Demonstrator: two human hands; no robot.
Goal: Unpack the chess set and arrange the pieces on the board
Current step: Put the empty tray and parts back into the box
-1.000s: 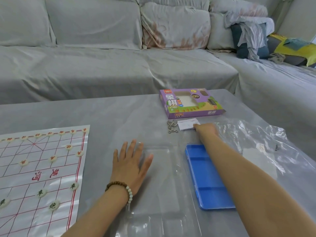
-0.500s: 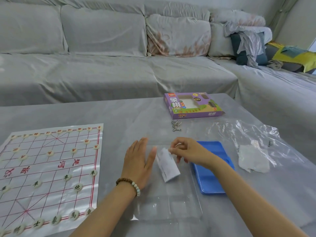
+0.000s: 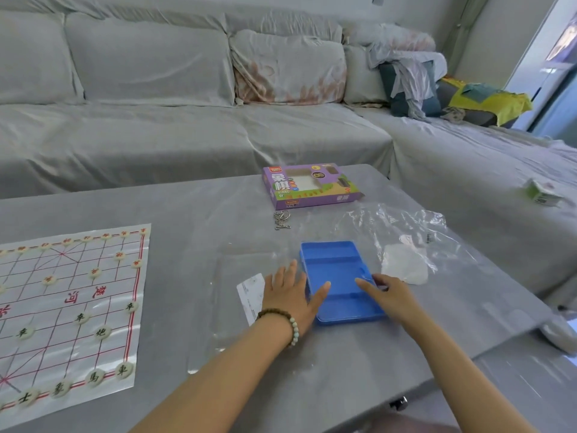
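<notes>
Far left of the left fingers, the xiangqi board sheet [image 3: 71, 307] lies flat on the grey table [image 3: 193, 214], with round pieces [image 3: 102, 332] set on its lines along the far and near rows and a few between. Just left of those fingers, a folded paper slip [image 3: 251, 295] rests on a clear plastic lid [image 3: 243, 260]. The left hand [image 3: 288, 295], with a bead bracelet [image 3: 282, 320] on its wrist, lies flat with the fingers straight and spread, and its thumb touches the left side of the blue tray [image 3: 337, 270]. The tray sits between the two hands. Beyond the fingertips lie a metal ring puzzle [image 3: 282, 219] and, farther off, the purple xiangqi box [image 3: 309, 185]. The right hand [image 3: 387, 296] holds the tray's right rim, thumb laid inside and fingers bent over the edge. Just right of and beyond those fingers, a clear plastic bag [image 3: 406, 223] lies crumpled with white paper [image 3: 406, 267] in it.
</notes>
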